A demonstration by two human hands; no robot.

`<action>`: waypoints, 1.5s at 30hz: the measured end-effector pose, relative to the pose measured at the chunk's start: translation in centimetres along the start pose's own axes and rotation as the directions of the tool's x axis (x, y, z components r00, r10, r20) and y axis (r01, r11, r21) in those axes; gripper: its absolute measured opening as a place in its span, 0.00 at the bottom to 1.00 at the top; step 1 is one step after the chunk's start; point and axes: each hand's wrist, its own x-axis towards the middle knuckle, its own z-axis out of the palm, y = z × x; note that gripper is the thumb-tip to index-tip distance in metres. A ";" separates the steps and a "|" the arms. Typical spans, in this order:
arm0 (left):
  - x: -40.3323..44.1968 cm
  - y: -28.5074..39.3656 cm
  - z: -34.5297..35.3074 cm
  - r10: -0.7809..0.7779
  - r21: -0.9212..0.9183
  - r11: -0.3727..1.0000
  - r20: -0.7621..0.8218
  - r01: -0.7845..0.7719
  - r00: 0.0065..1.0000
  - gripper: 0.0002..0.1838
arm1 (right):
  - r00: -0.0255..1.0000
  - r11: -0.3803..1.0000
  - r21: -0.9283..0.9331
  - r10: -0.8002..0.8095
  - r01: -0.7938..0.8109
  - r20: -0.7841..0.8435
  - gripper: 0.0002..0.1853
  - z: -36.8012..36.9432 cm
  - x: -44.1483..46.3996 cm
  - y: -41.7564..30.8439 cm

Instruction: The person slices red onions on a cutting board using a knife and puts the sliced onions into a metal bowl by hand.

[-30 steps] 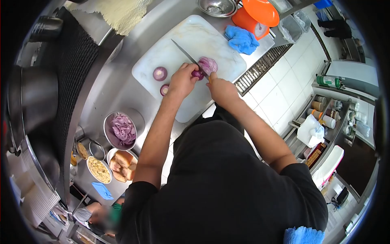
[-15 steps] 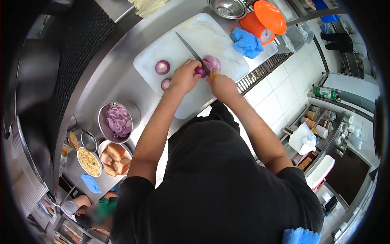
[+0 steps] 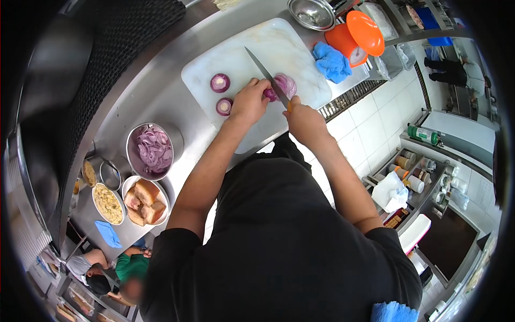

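Observation:
My right hand point(image 3: 307, 124) is closed around the yellowish handle of a knife point(image 3: 262, 67), whose long blade points away across the white cutting board point(image 3: 214, 64). My left hand point(image 3: 250, 101) presses its fingertips on a red onion point(image 3: 270, 95), close beside the blade. On the blade's other side lies a fan of thin onion slices point(image 3: 287, 84). Two cut red onion pieces rest left of my left hand: the upper onion half point(image 3: 220, 82) and the lower onion half point(image 3: 224, 106). The onion under my fingers is partly hidden by them and the blade.
A steel pot of sliced onion point(image 3: 154, 147), a bowl of meat chunks point(image 3: 145, 199) and a dish of yellowish mash point(image 3: 108, 204) stand lower left. A blue cloth point(image 3: 331, 61), an orange scale point(image 3: 343, 44) and a steel bowl point(image 3: 311, 13) sit upper right. Two people are lower left.
The whole view has shifted slightly. The knife has moved a little away from my left fingers, and its handle end sits slightly farther right. Both hands keep their grip.

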 end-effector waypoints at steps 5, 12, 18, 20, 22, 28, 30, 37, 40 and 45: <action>-0.1 0.0 0.0 -0.007 0.010 1.000 0.001 0.007 1.000 0.17 | 0.997 0.997 0.060 0.044 -0.041 -0.056 0.19 4.8 2.4 0.6; 0.0 0.0 -0.2 -0.011 -0.045 0.999 0.015 0.011 1.000 0.17 | 1.000 1.000 0.018 0.001 0.000 -0.015 0.20 0.8 -0.1 -0.1; -0.2 0.2 -0.6 -0.014 -0.037 0.999 0.024 0.015 1.000 0.16 | 0.998 0.996 0.087 0.021 -0.016 -0.058 0.19 4.0 2.2 0.8; -0.2 -0.3 -0.2 0.007 -0.019 1.000 0.009 -0.007 1.000 0.17 | 1.000 0.997 0.070 0.007 -0.006 -0.014 0.20 1.1 0.7 0.3; -0.1 -0.4 -0.1 0.007 -0.023 1.000 0.003 -0.007 1.000 0.17 | 1.000 0.998 0.055 0.007 -0.007 0.005 0.20 0.7 -0.1 0.0; -0.1 -0.2 -0.4 -0.022 -0.020 1.000 0.045 0.023 0.999 0.16 | 0.996 0.993 0.110 0.060 -0.052 -0.066 0.20 5.6 2.2 0.0; 0.0 -0.1 -0.5 0.001 0.014 1.000 0.057 -0.001 0.998 0.15 | 0.996 0.992 0.121 0.038 -0.029 -0.077 0.20 5.6 2.3 0.6; 0.0 0.6 -1.6 0.248 0.322 0.909 0.094 -0.265 0.964 0.14 | 0.996 0.989 0.148 0.002 0.011 -0.084 0.21 5.3 2.3 2.7; 0.5 1.3 -2.1 0.035 0.366 0.926 0.162 -0.093 0.986 0.18 | 0.997 0.992 0.128 0.009 0.001 -0.077 0.21 4.5 1.6 3.6; 0.4 0.2 1.1 -0.120 -0.004 0.993 0.067 0.120 0.991 0.27 | 0.996 0.992 0.125 0.010 0.002 -0.094 0.21 4.9 1.8 2.6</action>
